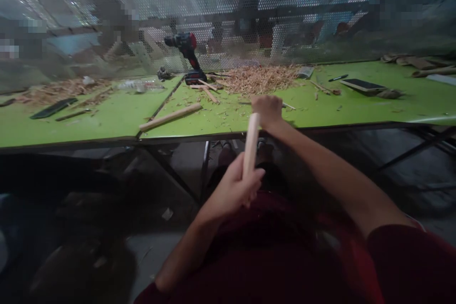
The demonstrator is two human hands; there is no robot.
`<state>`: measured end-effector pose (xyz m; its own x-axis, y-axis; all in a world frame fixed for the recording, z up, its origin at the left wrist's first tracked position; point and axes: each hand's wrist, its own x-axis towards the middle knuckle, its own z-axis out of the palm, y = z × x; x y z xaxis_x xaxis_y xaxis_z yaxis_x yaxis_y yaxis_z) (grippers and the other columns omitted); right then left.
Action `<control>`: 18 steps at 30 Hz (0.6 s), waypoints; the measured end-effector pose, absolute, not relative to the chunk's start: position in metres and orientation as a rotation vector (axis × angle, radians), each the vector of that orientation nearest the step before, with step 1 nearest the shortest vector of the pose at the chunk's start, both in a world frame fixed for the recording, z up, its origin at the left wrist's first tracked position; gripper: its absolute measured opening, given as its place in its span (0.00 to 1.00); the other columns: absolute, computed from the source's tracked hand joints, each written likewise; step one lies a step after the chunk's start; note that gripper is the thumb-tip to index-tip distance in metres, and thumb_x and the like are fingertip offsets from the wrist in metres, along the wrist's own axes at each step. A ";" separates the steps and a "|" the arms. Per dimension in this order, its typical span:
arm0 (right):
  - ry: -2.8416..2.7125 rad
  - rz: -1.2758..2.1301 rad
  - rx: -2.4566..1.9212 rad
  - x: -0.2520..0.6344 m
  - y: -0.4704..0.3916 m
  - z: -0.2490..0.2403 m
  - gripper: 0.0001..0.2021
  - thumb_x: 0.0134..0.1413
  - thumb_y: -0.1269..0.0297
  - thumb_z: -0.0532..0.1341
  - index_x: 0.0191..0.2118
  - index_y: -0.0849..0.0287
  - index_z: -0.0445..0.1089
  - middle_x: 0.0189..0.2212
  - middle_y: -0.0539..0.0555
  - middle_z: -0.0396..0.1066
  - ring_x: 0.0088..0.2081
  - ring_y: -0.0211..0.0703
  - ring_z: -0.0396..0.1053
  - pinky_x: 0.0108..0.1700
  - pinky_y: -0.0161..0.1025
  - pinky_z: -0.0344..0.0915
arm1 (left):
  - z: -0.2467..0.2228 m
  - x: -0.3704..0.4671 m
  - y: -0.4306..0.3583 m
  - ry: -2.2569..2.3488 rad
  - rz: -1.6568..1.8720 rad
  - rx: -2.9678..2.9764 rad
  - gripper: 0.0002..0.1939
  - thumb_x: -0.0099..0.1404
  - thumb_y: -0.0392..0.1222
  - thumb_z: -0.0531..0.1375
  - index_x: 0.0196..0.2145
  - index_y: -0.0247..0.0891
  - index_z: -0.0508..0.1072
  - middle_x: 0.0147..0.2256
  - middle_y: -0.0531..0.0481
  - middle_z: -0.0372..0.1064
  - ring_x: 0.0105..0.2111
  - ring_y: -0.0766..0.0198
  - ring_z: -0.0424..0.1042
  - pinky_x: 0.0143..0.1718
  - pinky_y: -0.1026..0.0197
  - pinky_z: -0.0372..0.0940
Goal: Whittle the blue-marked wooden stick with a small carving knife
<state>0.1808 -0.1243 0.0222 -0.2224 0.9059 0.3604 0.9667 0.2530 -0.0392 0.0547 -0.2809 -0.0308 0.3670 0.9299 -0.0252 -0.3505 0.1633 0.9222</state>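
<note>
My left hand (233,185) is wrapped around a pale wooden stick (251,145), which points up and away in front of my lap. The stick's far end comes close to my right hand (267,108), which is closed in a fist over the table's front edge. A thin dark sliver shows left of the fist and a small grey bit to its right; whether these belong to something held in it I cannot make out. Another wooden stick (171,117) lies on the green tabletop (221,123) to the left.
A cordless drill (188,57) stands behind on its battery, beside a heap of wood shavings (263,79). To the right lie a pen (338,78) and a phone (362,85). A dark flat object (53,108) lies left. Perforated mesh (228,33) rises behind the table.
</note>
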 end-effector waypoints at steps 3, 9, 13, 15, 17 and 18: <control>-2.051 -0.422 -1.787 0.202 -0.124 0.032 0.18 0.63 0.69 0.47 0.44 0.66 0.75 0.36 0.63 0.72 0.37 0.45 0.68 0.36 0.38 0.55 | -0.026 0.058 -0.280 0.660 1.085 0.991 0.16 0.62 0.43 0.63 0.33 0.42 0.56 0.19 0.64 0.51 0.14 0.76 0.53 0.12 0.73 0.49; -2.331 -0.363 -1.660 0.193 -0.187 0.008 0.16 0.63 0.65 0.50 0.37 0.57 0.76 0.29 0.58 0.74 0.29 0.44 0.66 0.30 0.38 0.51 | -0.033 0.056 -0.260 0.628 1.134 0.963 0.18 0.59 0.45 0.65 0.32 0.42 0.56 0.18 0.65 0.50 0.13 0.77 0.49 0.10 0.73 0.47; -2.443 -0.330 -1.597 0.176 -0.208 -0.002 0.15 0.63 0.65 0.50 0.38 0.57 0.75 0.30 0.57 0.75 0.28 0.43 0.66 0.27 0.38 0.46 | -0.038 0.054 -0.258 0.700 1.160 0.993 0.17 0.60 0.46 0.65 0.33 0.42 0.57 0.17 0.64 0.53 0.13 0.76 0.52 0.10 0.73 0.49; -2.459 -0.335 -1.587 0.174 -0.209 -0.002 0.14 0.63 0.65 0.50 0.38 0.58 0.74 0.30 0.57 0.75 0.28 0.43 0.66 0.27 0.38 0.45 | -0.038 0.054 -0.258 0.722 1.190 0.983 0.17 0.60 0.46 0.65 0.33 0.41 0.58 0.17 0.64 0.54 0.13 0.76 0.52 0.10 0.73 0.50; -2.482 -0.330 -1.575 0.175 -0.210 -0.003 0.14 0.63 0.65 0.51 0.38 0.59 0.74 0.30 0.58 0.75 0.28 0.42 0.66 0.27 0.38 0.45 | -0.037 0.054 -0.257 0.706 1.197 0.975 0.17 0.59 0.46 0.65 0.33 0.41 0.59 0.17 0.64 0.54 0.13 0.76 0.51 0.09 0.73 0.49; -2.488 -0.328 -1.577 0.176 -0.210 -0.003 0.14 0.62 0.65 0.51 0.38 0.59 0.74 0.30 0.58 0.75 0.28 0.42 0.66 0.27 0.37 0.45 | -0.036 0.055 -0.257 0.690 1.188 0.974 0.17 0.59 0.46 0.65 0.33 0.41 0.59 0.16 0.64 0.54 0.13 0.76 0.51 0.09 0.73 0.49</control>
<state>0.1761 -0.2100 -0.0035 -0.4226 0.8667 0.2650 0.9058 0.4141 0.0902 0.0547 -0.2568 -0.0363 0.2590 0.9647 0.0472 -0.4377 0.0736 0.8961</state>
